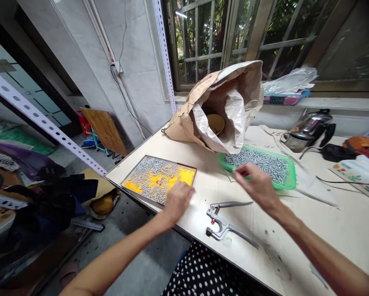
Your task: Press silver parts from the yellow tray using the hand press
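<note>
My left hand [178, 200] is at the front right corner of a shallow tray [194, 179], its fingers curled down and their tips hidden. Inside the tray, small silver metal pieces [155, 174] lie scattered over a yellow bottom. My right hand [258, 183] is held at the front left edge of a green plastic basket [291, 176]; thumb and fingers are pinched together, and I cannot make out anything between them. The basket is full of similar silver pieces [261, 162]. Between my hands, nearer the table's front edge, lies a hand-press plier [223, 226] with its handles spread.
A large brown paper sack [184, 117] lies on its side behind, its mouth towards me, with a round yellowish thing [215, 123] inside. At the back right stand a glass kettle [307, 129] and an orange tool [365, 148]. A perforated metal post [48, 119] crosses the left.
</note>
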Available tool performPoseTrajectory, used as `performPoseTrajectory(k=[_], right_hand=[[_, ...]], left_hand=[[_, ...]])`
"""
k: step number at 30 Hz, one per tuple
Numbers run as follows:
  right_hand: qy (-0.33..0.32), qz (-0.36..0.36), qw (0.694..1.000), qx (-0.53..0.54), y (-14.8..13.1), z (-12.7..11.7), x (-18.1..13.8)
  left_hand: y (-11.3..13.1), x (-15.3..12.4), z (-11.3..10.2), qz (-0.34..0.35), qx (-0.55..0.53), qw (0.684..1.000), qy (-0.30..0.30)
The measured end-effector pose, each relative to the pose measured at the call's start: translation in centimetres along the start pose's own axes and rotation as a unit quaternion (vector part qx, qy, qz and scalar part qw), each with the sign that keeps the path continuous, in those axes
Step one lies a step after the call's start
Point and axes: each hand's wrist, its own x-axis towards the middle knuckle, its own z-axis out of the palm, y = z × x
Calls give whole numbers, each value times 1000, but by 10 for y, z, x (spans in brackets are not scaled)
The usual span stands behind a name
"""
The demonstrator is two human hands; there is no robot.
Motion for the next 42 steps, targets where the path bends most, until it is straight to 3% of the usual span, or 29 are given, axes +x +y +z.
performPoseTrajectory(k=[3,7,11,16,20,23,26,29,32,35,38,42], right_hand=[[17,57,990,-127,47,-32,29],[-65,78,961,-256,78,-40,20],[-121,45,980,-152,43,-22,-37],[-168,85,981,-53,-18,-2,-110],[-176,112,978,-3,-32,9,-147],[-162,117,980,7,-34,9,-156],[-143,141,979,41,-41,2,-142],[-115,170,971,124,-57,6,-104],[-101,186,952,219,-77,35,-59],[-120,232,913,313,-95,79,-23],[-105,259,897,342,-108,115,-7],[-91,255,896,352,-114,134,-4]], left_hand=[[-55,30,-9,-157,66,984,-49],[-82,46,2,-211,80,965,-133],[-88,47,20,-209,66,963,-157],[-90,50,26,-208,51,963,-160],[-85,55,24,-205,37,966,-153],[-84,58,21,-216,16,966,-138],[-85,57,14,-238,-10,964,-121],[-79,46,3,-286,-106,950,-65],[-59,28,-11,-319,-208,924,1],[-37,12,-20,-316,-233,919,26],[-24,3,-22,-320,-264,908,50],[-25,-1,-19,-344,-309,884,69]])
